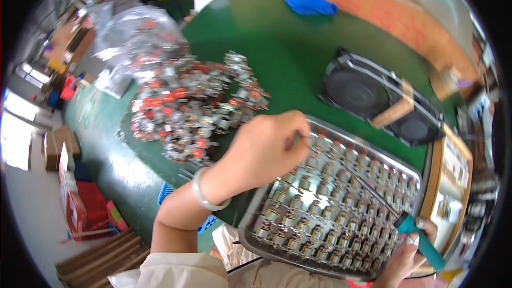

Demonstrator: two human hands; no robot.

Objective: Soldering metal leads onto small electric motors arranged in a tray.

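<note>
My left hand (266,146), with a pale bracelet on its wrist, is over the upper left edge of a metal tray (249,224). Its fingers curl into a pinch, and whatever is between them is hidden. Rows of small shiny metal parts (320,218) stand in the tray. At the tray's lower right corner, my right hand (408,253) is closed round the teal handle of a soldering iron (424,245). The iron's long thin shaft points up and left across the parts. A heap of loose metal parts with red pieces (181,106) lies left of the tray.
Beyond the tray on the green table (266,37) stands a black frame with two round dark units (354,93). A wooden block (394,109) rests across it. A blue bag (309,4) lies at the far edge; a wood-framed case (450,176) stands right. Clear plastic bags (114,77) lie by the heap.
</note>
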